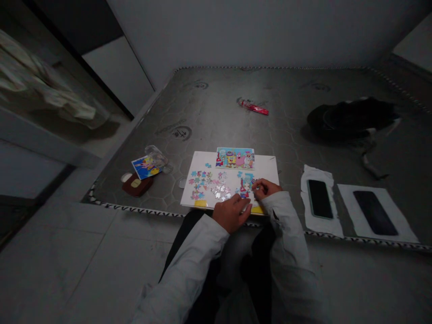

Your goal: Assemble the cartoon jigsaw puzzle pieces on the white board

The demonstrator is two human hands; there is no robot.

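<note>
Sat at the near edge of a grey mattress (286, 148), legs in dark trousers on the pale floor. Far beyond the right hand and off to its right, a black bundle of cloth (351, 118). Nearer on that side, well apart from the fingers: two dark phones, one (320, 198) on a torn white sheet, the other (375, 212) on a second sheet further out. Directly under both hands, a white board (270, 168). At the board's far edge, just beyond the hands, a coloured cartoon reference picture (235, 158). Between that picture and the hands, loose puzzle pieces (205, 182), scattered mostly ahead of the left hand. Left hand (232, 213) laid palm down on the board's near edge, fingers relaxed and loosely together, gripping nothing visible. Right hand (265, 188) just beside it, curled, fingertips pinched at a small piece; too small and dim to tell whether truly gripped. Well off to the left hand's outer side, a coloured packet (147, 166) and a brown pouch (137, 185). Far ahead, a red tube (254, 107).
</note>
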